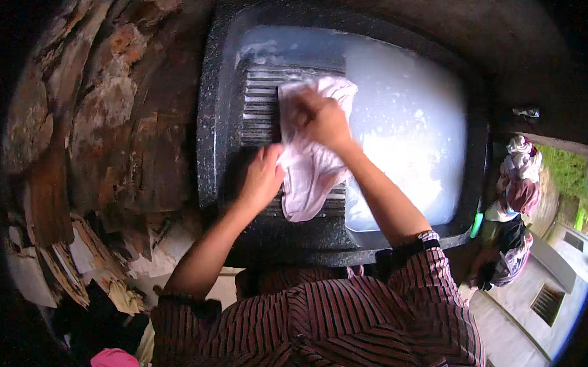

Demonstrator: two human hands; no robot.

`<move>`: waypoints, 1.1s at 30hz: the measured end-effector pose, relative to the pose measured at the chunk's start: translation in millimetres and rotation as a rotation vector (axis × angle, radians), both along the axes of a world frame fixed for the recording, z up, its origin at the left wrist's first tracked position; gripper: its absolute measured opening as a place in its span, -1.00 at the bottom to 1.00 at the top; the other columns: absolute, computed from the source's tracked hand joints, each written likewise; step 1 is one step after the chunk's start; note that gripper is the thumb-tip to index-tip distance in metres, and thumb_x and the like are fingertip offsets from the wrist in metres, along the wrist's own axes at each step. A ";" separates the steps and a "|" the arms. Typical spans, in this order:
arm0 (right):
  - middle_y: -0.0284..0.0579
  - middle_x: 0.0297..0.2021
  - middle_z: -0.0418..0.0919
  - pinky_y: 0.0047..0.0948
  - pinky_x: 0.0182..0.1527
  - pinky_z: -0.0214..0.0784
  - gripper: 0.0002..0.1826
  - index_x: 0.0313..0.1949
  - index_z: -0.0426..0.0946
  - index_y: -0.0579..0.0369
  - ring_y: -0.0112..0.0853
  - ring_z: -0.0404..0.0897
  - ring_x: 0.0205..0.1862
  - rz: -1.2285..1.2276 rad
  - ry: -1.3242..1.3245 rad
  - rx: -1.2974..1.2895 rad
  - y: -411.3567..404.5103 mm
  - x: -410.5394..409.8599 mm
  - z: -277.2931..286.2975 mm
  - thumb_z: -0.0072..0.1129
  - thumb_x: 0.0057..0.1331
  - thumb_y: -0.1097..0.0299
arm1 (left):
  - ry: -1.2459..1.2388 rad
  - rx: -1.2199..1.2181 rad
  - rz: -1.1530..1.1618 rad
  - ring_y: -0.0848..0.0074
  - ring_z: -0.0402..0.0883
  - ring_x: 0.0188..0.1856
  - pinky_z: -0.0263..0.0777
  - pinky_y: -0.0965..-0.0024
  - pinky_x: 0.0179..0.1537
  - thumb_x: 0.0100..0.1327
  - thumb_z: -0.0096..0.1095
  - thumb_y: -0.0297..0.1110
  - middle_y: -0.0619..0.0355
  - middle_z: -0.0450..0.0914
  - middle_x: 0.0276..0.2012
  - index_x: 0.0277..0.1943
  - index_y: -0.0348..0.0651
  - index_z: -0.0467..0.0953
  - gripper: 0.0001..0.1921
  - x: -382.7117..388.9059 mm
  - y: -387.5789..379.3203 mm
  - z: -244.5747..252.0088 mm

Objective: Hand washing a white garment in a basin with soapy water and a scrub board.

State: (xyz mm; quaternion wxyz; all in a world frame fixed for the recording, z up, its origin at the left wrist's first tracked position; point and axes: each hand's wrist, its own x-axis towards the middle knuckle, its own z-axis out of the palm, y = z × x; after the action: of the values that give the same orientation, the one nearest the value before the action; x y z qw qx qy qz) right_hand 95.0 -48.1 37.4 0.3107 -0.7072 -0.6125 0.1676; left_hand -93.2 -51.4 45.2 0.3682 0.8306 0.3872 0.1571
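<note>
A wet, pale pink cloth [306, 193] is spread over the ribbed washboard part [261, 104] of a dark speckled laundry sink [207, 138]. My left hand [268, 172] pinches the cloth's left edge between thumb and fingers. My right hand [323, 117] is closed on the upper part of the cloth, its fingers blurred by motion; whether it holds anything besides the cloth cannot be seen. Right of the washboard, cloudy water [408, 131] fills the basin, with some suds on its surface.
Stacked rough wood [102, 103] stands at the left. Several clothes lie heaped [520, 185] beyond the sink's right side, near a green object [476, 225] at its rim. A bright pink item [117, 366] is at the bottom left.
</note>
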 end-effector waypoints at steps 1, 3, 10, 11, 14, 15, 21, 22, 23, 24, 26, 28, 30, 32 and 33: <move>-0.24 -0.21 0.50 -0.29 -0.41 0.38 -0.65 -0.17 0.46 -0.11 -0.24 0.51 -0.36 0.157 -0.221 0.237 -7.9 -25.2 1.0 0.05 -0.04 0.36 | 0.075 0.009 -0.058 0.02 0.43 -0.27 0.33 0.12 -0.22 0.01 0.00 -0.54 -0.11 0.40 -0.30 -0.21 -0.24 0.31 -0.77 -15.2 -9.8 2.1; -0.24 -0.16 0.46 -0.31 -0.27 0.33 -0.64 -0.12 0.42 -0.16 -0.31 0.48 -0.25 0.411 -0.497 0.078 -17.1 -39.6 1.1 0.02 0.01 0.39 | 0.242 -0.025 -0.113 0.00 0.43 -0.25 0.34 0.10 -0.21 -0.01 -0.02 -0.56 -0.12 0.39 -0.28 -0.24 -0.24 0.35 -0.79 -37.2 -25.3 6.0; -0.26 -0.01 0.39 -0.13 -0.15 0.31 -0.54 0.04 0.29 -0.20 -0.20 0.45 -0.12 -0.197 -0.527 -0.341 68.0 85.1 -3.9 -0.01 0.09 0.27 | 0.148 -0.027 -0.148 0.05 0.45 -0.31 0.38 0.13 -0.28 -0.02 -0.02 -0.53 -0.05 0.39 -0.31 -0.30 -0.21 0.37 -0.83 -31.0 -27.7 24.3; -0.26 -0.02 0.40 -0.12 -0.13 0.30 -0.55 0.04 0.30 -0.21 -0.20 0.44 -0.11 -0.026 -0.435 -0.369 63.7 64.1 -15.1 -0.02 0.10 0.27 | 0.175 -0.063 -0.169 0.05 0.45 -0.32 0.39 0.14 -0.30 -0.02 0.00 -0.50 -0.06 0.39 -0.26 -0.26 -0.20 0.37 -0.81 -29.3 -26.6 28.6; -0.28 -0.03 0.40 -0.16 -0.09 0.26 -0.57 0.02 0.32 -0.22 -0.22 0.43 -0.12 0.547 -0.227 -0.178 -0.4 -43.9 -14.4 -0.01 0.09 0.29 | 0.211 0.172 -0.143 0.26 0.48 -0.35 0.39 0.30 -0.33 -0.05 0.09 -0.43 0.04 0.40 -0.43 -0.40 -0.17 0.40 -0.89 -32.9 -39.9 7.6; -0.28 -0.03 0.40 -0.16 -0.09 0.26 -0.57 0.02 0.32 -0.22 -0.22 0.43 -0.12 0.544 -0.234 -0.175 4.5 -38.7 -12.6 -0.01 0.09 0.29 | 0.230 0.283 -0.182 0.29 0.49 -0.35 0.40 0.31 -0.33 -0.05 0.09 -0.41 0.05 0.40 -0.42 -0.39 -0.18 0.40 -0.88 -30.1 -39.0 12.0; -0.32 0.04 0.34 -0.09 -0.19 0.32 -0.54 0.07 0.28 -0.27 -0.06 0.37 -0.09 0.024 -0.556 -0.277 84.9 26.3 2.8 -0.05 0.17 0.01 | 0.050 0.219 -0.157 0.25 0.48 -0.36 0.39 0.30 -0.35 -0.04 0.07 -0.44 0.04 0.40 -0.41 -0.39 -0.19 0.39 -0.89 -25.7 -39.9 11.4; -0.33 0.03 0.34 -0.12 -0.22 0.35 -0.55 0.06 0.29 -0.28 -0.06 0.38 -0.09 0.055 -0.554 -0.397 91.0 15.9 12.3 -0.05 0.16 0.01 | 0.055 0.216 -0.154 0.25 0.48 -0.36 0.39 0.30 -0.35 -0.04 0.07 -0.44 0.04 0.40 -0.41 -0.39 -0.19 0.39 -0.89 -30.4 -42.2 11.9; -0.34 0.01 0.36 -0.16 -0.25 0.37 -0.56 0.04 0.31 -0.28 -0.09 0.39 -0.12 0.151 -0.484 -0.413 85.9 1.3 -9.0 -0.03 0.15 0.02 | 0.079 0.204 -0.157 0.23 0.48 -0.37 0.39 0.29 -0.35 -0.04 0.06 -0.45 0.03 0.40 -0.40 -0.38 -0.19 0.39 -0.89 -30.6 -42.6 12.4; -0.34 -0.01 0.38 -0.20 -0.28 0.38 -0.56 0.02 0.33 -0.28 -0.12 0.41 -0.14 0.231 -0.421 -0.431 69.5 -7.1 -45.6 -0.01 0.13 0.03 | 0.090 0.193 -0.170 0.21 0.47 -0.37 0.39 0.28 -0.36 -0.03 0.06 -0.46 0.02 0.40 -0.39 -0.37 -0.19 0.38 -0.88 -25.5 -41.9 11.4; -0.34 -0.07 0.41 -0.26 -0.34 0.39 -0.60 -0.03 0.37 -0.28 -0.21 0.44 -0.19 0.613 -0.526 -0.062 -7.4 -52.3 -97.8 0.03 0.10 0.05 | 0.129 0.242 -0.179 0.20 0.47 -0.37 0.39 0.28 -0.36 -0.04 0.07 -0.46 0.02 0.40 -0.38 -0.37 -0.18 0.38 -0.88 -36.6 -48.0 -0.3; -0.32 -0.08 0.41 -0.25 -0.34 0.37 -0.61 -0.04 0.36 -0.27 -0.21 0.44 -0.20 0.505 -0.442 0.053 10.6 -52.5 -41.0 0.02 0.10 0.07 | 0.180 0.282 -0.177 0.20 0.47 -0.37 0.38 0.27 -0.37 -0.04 0.07 -0.46 0.02 0.40 -0.37 -0.36 -0.17 0.38 -0.87 -50.4 -53.2 -5.2; -0.27 -0.04 0.38 -0.21 -0.27 0.35 -0.61 -0.02 0.34 -0.25 -0.15 0.42 -0.18 0.231 -0.379 0.079 36.5 -25.5 -12.4 0.01 0.12 0.11 | 0.078 0.023 -0.148 0.07 0.46 -0.31 0.39 0.18 -0.30 0.03 0.07 -0.49 -0.06 0.40 -0.29 -0.27 -0.19 0.38 -0.84 -42.8 -49.6 2.7; -0.31 0.04 0.32 -0.12 -0.18 0.33 -0.59 0.01 0.31 -0.25 -0.04 0.38 -0.14 -0.029 -0.493 -0.121 65.7 9.8 -4.9 -0.05 0.16 0.04 | 0.065 0.001 -0.170 0.06 0.46 -0.30 0.38 0.18 -0.29 0.03 0.05 -0.49 -0.06 0.40 -0.29 -0.28 -0.19 0.38 -0.85 -30.2 -48.7 7.8; -0.32 0.04 0.32 -0.10 -0.16 0.33 -0.58 0.02 0.31 -0.24 -0.02 0.38 -0.12 -0.073 -0.457 -0.180 72.6 14.7 2.8 -0.08 0.17 0.02 | 0.064 -0.018 -0.172 0.06 0.46 -0.29 0.38 0.17 -0.27 0.03 0.04 -0.50 -0.07 0.41 -0.29 -0.28 -0.19 0.38 -0.86 -29.9 -46.3 11.0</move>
State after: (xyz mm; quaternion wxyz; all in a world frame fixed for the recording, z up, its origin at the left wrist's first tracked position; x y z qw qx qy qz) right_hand 109.7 24.5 40.2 0.1055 -0.7731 -0.6237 0.0459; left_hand -123.0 -97.7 56.2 0.3754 0.8620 0.3272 0.0948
